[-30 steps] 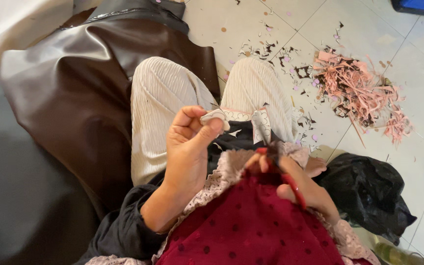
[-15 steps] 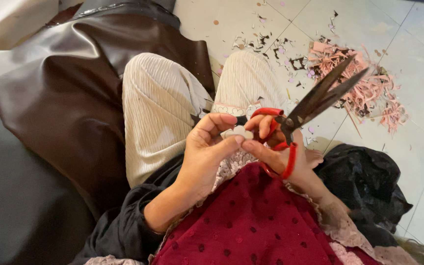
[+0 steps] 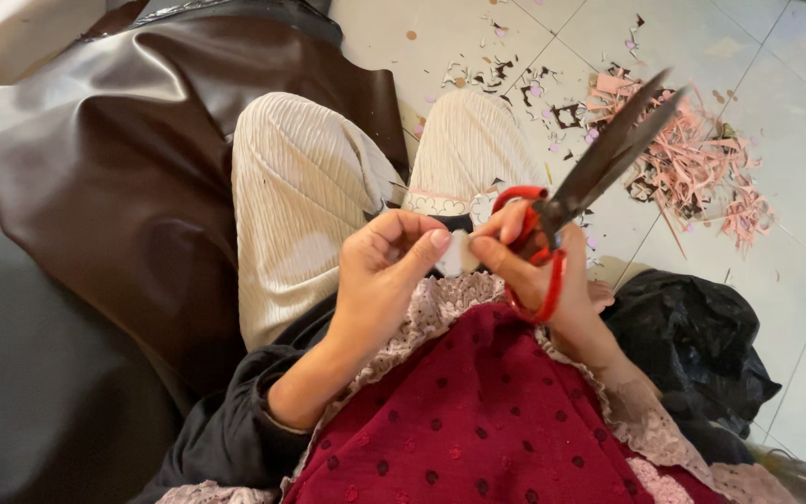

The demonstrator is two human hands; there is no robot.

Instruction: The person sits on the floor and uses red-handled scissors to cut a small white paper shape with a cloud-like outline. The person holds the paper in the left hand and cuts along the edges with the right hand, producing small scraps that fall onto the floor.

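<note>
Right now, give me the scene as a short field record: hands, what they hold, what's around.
left hand: left hand, fingers pinching a small white piece
right hand: right hand, gripping the scissors and touching the same white piece
scissors: scissors, red handles, dark blades shut, pointing up and away from the body
lap: dark red dotted fabric with lace edging
legs: cream ribbed trousers
floor: pale tiles with a pile of pink scraps
beside right arm: black bag
left side: brown leather sheet

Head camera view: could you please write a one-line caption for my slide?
Left hand pinches small white piece; right hand holds red-handled dark-bladed scissors above pink paper scraps.
</note>
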